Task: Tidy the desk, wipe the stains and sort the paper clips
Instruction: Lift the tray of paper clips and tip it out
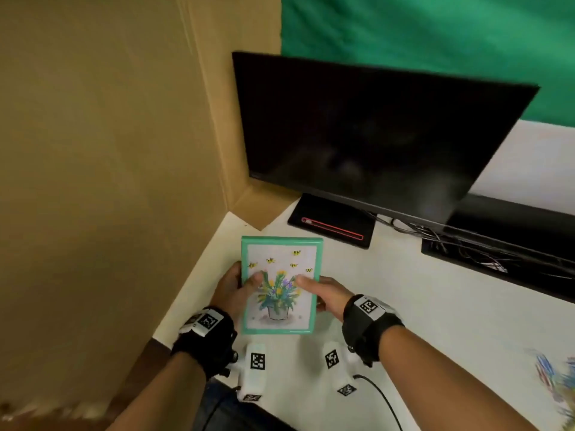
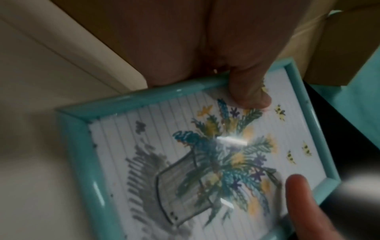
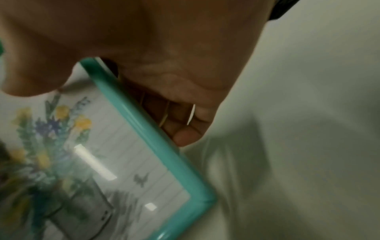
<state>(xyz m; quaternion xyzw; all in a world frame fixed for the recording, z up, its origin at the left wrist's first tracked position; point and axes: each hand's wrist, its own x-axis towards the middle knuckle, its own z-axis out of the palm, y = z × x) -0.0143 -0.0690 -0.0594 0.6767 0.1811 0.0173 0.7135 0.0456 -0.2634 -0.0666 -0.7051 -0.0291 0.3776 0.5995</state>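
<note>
A teal picture frame (image 1: 281, 241) with a drawing of a flower pot and bees is held above the white desk (image 1: 404, 306), near its left corner. My left hand (image 1: 231, 289) grips the frame's left edge, thumb on the glass. My right hand (image 1: 326, 295) grips the right edge, thumb on the glass and fingers behind. The left wrist view shows the frame (image 2: 82, 146) with my left thumb (image 2: 246, 91) on it. The right wrist view shows the frame (image 3: 144, 116) and my right hand's fingers (image 3: 185, 129) behind it. A blurred heap of coloured paper clips (image 1: 557, 381) lies at the right edge.
A dark monitor (image 1: 373, 135) stands behind the frame on a black base (image 1: 333, 222). Cables and a black bar (image 1: 497, 253) run to the right. A cardboard wall (image 1: 109, 150) closes the left side. A green backdrop (image 1: 435, 42) hangs behind.
</note>
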